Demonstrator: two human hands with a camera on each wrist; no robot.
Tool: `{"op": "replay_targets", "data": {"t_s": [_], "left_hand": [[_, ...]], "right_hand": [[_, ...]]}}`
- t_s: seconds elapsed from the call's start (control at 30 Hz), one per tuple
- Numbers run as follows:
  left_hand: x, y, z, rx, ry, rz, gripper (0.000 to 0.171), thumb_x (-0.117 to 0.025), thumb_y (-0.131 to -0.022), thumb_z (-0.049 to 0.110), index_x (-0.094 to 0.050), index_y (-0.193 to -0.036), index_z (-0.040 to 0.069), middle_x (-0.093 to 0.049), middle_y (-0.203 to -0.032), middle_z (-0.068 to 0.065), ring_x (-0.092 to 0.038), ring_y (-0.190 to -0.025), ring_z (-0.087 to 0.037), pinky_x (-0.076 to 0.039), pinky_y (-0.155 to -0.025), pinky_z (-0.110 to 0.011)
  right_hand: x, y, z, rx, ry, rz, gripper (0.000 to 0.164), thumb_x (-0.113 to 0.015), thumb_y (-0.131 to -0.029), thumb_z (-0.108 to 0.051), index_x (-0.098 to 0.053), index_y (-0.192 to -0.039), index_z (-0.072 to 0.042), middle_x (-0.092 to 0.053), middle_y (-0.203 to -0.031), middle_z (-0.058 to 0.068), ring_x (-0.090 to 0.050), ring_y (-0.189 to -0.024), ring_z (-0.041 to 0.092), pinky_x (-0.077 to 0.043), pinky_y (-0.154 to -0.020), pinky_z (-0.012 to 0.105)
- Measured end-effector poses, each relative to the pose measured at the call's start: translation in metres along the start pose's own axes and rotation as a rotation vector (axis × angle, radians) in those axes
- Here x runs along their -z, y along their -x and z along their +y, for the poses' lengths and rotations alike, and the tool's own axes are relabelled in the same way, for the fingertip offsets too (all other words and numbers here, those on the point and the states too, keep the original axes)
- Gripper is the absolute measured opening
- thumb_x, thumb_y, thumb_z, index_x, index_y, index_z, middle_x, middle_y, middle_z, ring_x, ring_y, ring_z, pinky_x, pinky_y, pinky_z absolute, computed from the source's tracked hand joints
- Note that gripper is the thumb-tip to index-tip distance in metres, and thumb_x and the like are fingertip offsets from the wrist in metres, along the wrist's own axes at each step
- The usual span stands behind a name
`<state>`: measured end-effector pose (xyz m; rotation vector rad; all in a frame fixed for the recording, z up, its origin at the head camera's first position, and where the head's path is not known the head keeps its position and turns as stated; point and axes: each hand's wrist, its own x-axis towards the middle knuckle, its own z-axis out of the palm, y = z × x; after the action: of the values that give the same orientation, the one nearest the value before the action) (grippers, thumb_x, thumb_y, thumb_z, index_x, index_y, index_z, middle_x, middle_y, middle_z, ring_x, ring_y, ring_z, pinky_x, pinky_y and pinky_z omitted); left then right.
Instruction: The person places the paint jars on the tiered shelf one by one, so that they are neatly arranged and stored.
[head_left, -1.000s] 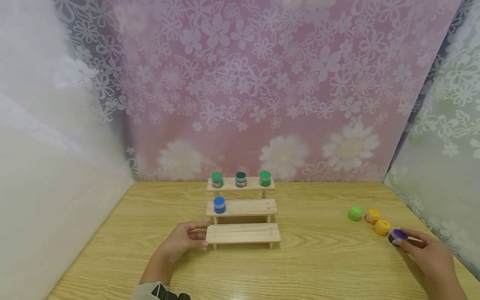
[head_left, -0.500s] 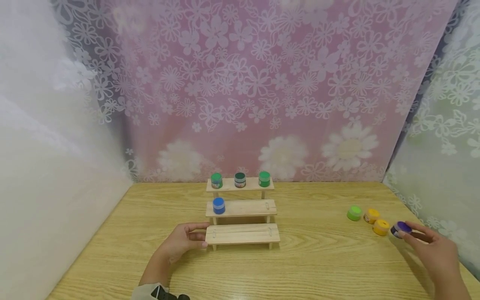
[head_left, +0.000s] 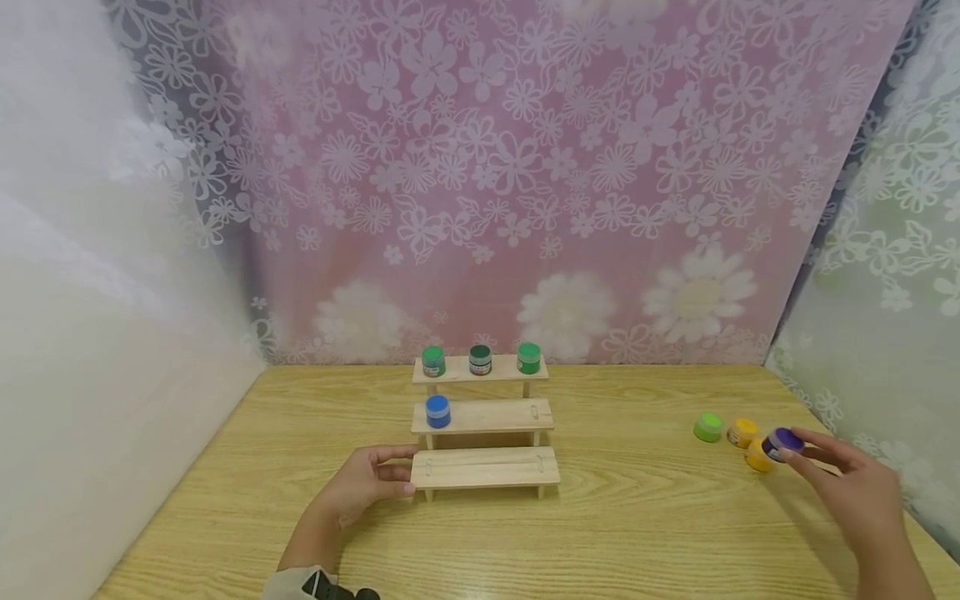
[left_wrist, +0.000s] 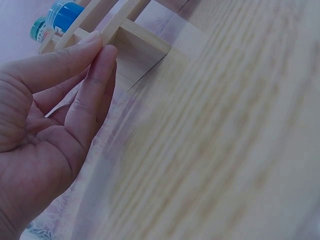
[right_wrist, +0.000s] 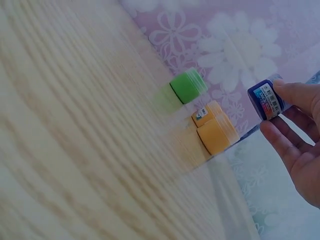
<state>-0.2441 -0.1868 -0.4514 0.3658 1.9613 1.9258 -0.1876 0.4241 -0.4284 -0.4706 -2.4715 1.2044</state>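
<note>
My right hand (head_left: 858, 492) pinches a small dark purple paint jar (head_left: 782, 445) between thumb and fingers. In the right wrist view the labelled purple jar (right_wrist: 267, 99) is lifted off the table. At the three-tier wooden display stand (head_left: 487, 467), my left hand (head_left: 371, 483) pinches the left end of the lowest board; the left wrist view shows thumb and fingertips meeting on that edge. A blue jar (head_left: 438, 412) stands at the left of the middle tier. Along the top tier stand a green jar (head_left: 433, 362), a dark green jar (head_left: 480, 360) and another green jar (head_left: 528, 358).
On the table's right side sit a light green jar (head_left: 708, 427) and two yellow-orange jars, one of them (head_left: 742, 432) in full sight and the nearer one (head_left: 757, 457) partly behind the purple jar. A floral curtain (head_left: 487, 183) hangs behind the wood-grain table (head_left: 630, 517).
My right hand has raised the purple jar off the table and carried it slightly left, in front of the nearer yellow-orange jar. The left hand keeps its place on the stand.
</note>
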Motion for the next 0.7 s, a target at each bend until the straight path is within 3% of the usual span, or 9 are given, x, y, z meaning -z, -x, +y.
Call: {"op": "replay_targets", "data": {"t_s": [0.07,0.33,0.7], "left_hand": [[0.0,0.0,0.0,-0.002,0.001,-0.004,0.065,-0.076,-0.081,-0.004,-0.047,-0.139,-0.01,-0.068,-0.108,-0.02,-0.067,-0.098,-0.024,-0.056,-0.078,-0.032],[0.001,-0.001,-0.001,0.001,0.002,-0.004,0.066,-0.076,-0.081,-0.005,-0.046,-0.139,-0.011,-0.068,-0.109,-0.021,-0.067,-0.099,-0.025,-0.056,-0.078,-0.032],[0.001,-0.001,0.0,0.001,0.002,-0.005,0.065,-0.076,-0.081,-0.005,-0.046,-0.139,-0.01,-0.068,-0.11,-0.021,-0.066,-0.1,-0.025,-0.057,-0.079,-0.033]], "right_hand": [[-0.001,0.002,-0.003,0.021,-0.011,-0.006,0.054,-0.072,-0.087,-0.045,-0.064,-0.132,-0.016,-0.053,-0.084,-0.034,-0.04,-0.085,-0.013,-0.048,-0.058,0.01],[-0.005,0.006,-0.017,0.108,-0.096,-0.069,0.048,-0.074,-0.088,-0.036,-0.066,-0.129,-0.015,-0.058,-0.091,-0.034,-0.044,-0.088,-0.019,-0.049,-0.064,0.009],[-0.016,0.011,-0.038,0.296,-0.212,-0.113,0.037,-0.073,-0.089,-0.014,-0.067,-0.124,-0.003,-0.062,-0.105,-0.025,-0.057,-0.093,-0.011,-0.052,-0.07,0.012]]}}
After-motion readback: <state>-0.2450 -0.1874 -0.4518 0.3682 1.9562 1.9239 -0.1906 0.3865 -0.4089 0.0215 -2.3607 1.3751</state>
